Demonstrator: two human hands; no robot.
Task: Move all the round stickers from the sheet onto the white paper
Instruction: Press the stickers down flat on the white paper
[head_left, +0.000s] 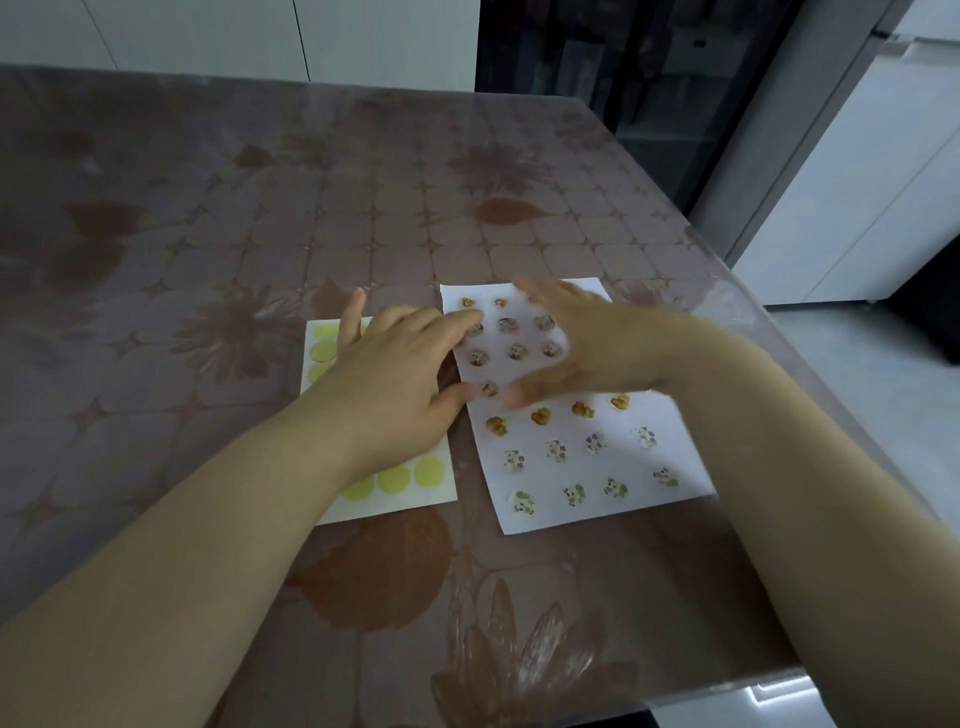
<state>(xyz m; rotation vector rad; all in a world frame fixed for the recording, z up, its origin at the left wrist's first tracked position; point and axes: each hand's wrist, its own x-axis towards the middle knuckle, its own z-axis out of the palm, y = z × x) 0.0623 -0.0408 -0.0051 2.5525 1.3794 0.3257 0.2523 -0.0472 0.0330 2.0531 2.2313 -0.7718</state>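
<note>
A cream sticker sheet (443, 498) lies left of centre with pale yellow round spots (393, 478) along its near edge and far left corner. My left hand (395, 374) lies over its middle with straight fingers, the fingertips reaching the left edge of the white paper (613, 514). Several rows of small round picture stickers (540, 415) sit on that paper. My right hand (597, 343) is above the paper's far half, blurred, with the fingers spread and the thumb near the paper. Neither hand visibly holds anything.
Both sheets rest on a brown flower-patterned tablecloth (260, 234). The table's right edge (810, 364) runs close beside the white paper, with pale floor beyond. White cabinets and a dark glass-fronted unit (623, 62) stand behind the table.
</note>
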